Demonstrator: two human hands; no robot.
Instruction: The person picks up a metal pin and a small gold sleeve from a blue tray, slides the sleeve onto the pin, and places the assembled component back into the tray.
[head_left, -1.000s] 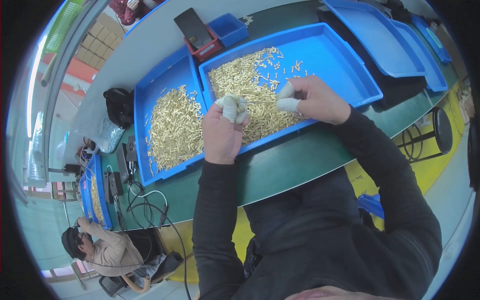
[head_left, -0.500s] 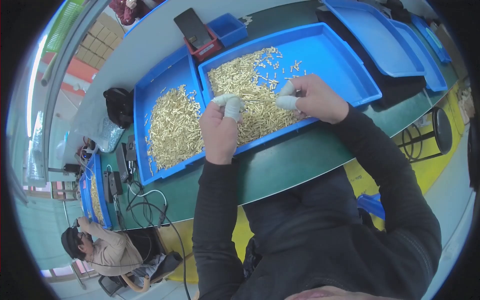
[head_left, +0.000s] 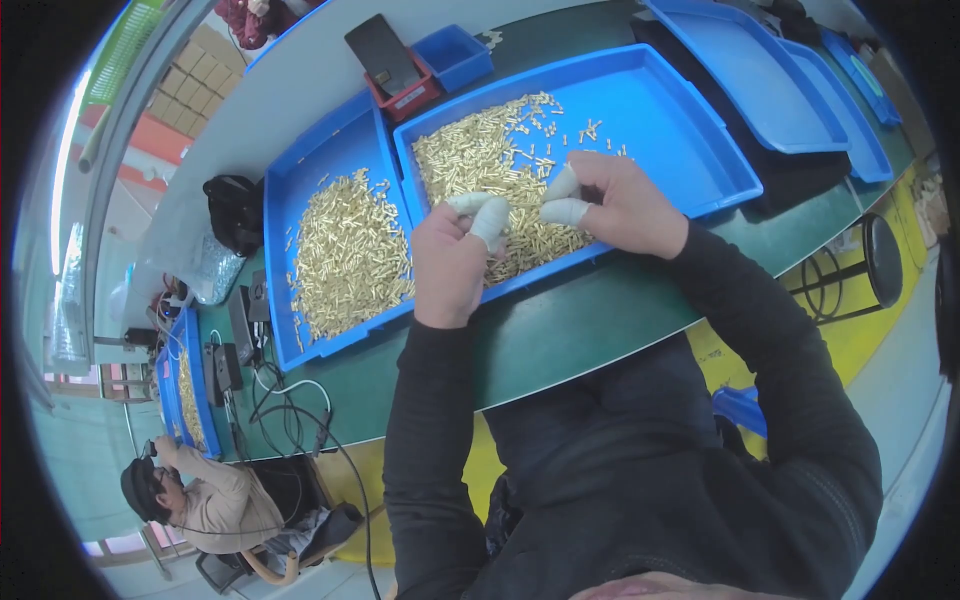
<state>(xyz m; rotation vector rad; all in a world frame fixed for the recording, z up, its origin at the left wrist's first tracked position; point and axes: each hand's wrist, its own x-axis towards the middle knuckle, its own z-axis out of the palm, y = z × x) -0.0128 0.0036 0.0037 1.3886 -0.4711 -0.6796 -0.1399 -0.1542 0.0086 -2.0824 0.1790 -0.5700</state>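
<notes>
Small brass-coloured metal pins (head_left: 480, 150) lie heaped in a wide blue tray (head_left: 690, 150), with a few scattered to the right of the pile. Over the front of this heap, my left hand (head_left: 450, 260) is closed, its white-wrapped thumb and index finger pinched together. Facing it a short distance to the right, my right hand (head_left: 625, 210) also has its wrapped thumb and index finger bent into a pinch. Whatever sits between the fingertips of either hand is too small and hidden to make out against the brass pile.
A second blue tray (head_left: 290, 200) with more brass pins (head_left: 350, 260) adjoins on the left. Behind stand a red bin (head_left: 408, 98) holding a dark flat device and a small blue bin (head_left: 452, 58). Cables (head_left: 290, 410) trail over the green table. A co-worker (head_left: 215, 500) sits at far left.
My two hands have come closer together over the heap. The left shifted right, and the right moved slightly left. Both keep their pinched shape.
</notes>
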